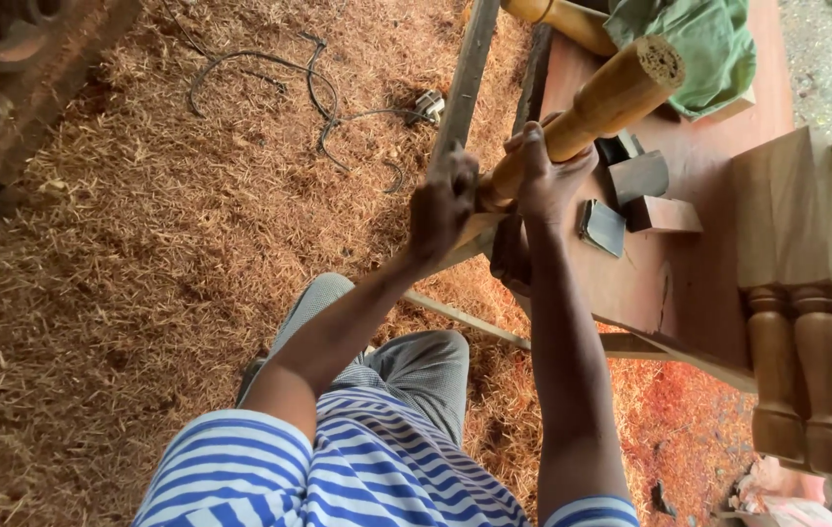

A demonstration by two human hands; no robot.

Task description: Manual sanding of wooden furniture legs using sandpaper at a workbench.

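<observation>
1. A turned wooden spindle (596,102) is held slanted over the near edge of the reddish table (699,166), its cut end pointing up.
2. The right hand (545,176) has a closed grip around the spindle's middle.
3. The left hand (443,203) has a closed grip at the lower end of the spindle, just beside the right hand.
4. Small wooden blocks (642,190) lie on the table near the hands; a green cloth (704,44) lies further back.
5. Turned balusters (811,376) lie at the right; wood shavings (123,254) cover the floor.
</observation>
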